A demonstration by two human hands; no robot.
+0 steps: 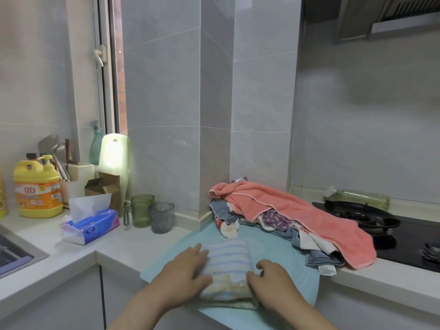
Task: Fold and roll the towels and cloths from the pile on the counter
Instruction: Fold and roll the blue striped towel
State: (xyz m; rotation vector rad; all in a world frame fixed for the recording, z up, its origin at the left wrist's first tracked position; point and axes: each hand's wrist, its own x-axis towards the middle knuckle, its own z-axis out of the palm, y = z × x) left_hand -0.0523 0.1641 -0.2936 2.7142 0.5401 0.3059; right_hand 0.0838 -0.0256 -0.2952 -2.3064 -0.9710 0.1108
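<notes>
The striped towel (228,263) lies on the pale blue mat (285,253) at the near edge of the counter (119,248), already folded into a narrow band, its near end thick and layered (whether that is a started roll or only a fold cannot be told). The left hand (183,270) lies flat along the towel's left side, fingers straight and pressing. The right hand (271,282) sits at the right edge with its thumb on the cloth and fingers bent; whether it pinches the edge cannot be told.

Just behind, partly on the mat, the pile (273,220) is a loose heap under a pink towel (297,210), running toward the stove (404,234). No finished roll shows anywhere, so the task looks barely begun: one piece in hand, the heap left.
</notes>
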